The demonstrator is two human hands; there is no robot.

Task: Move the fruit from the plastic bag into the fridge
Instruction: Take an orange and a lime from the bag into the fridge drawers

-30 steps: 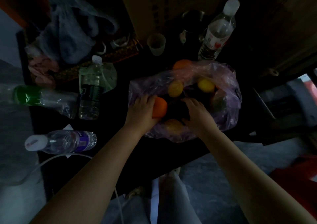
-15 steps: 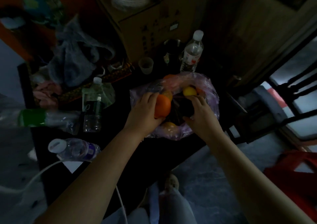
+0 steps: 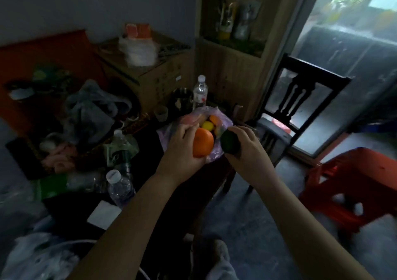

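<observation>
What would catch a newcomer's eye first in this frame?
The bright orange gripped in the left hand, mid-frame, stands out against the dim room. Beside it the right hand holds a dark green fruit, both held over the open plastic bag on the cluttered table, where a yellow fruit shows.

The plastic bag [image 3: 223, 119], fruit [image 3: 207, 125] in it, sits on the desk [image 3: 153, 148] — a bottle [image 3: 200, 91] just behind, a cardboard box [image 3: 163, 80] far left — with a chair [image 3: 315, 69] to the right.
</observation>
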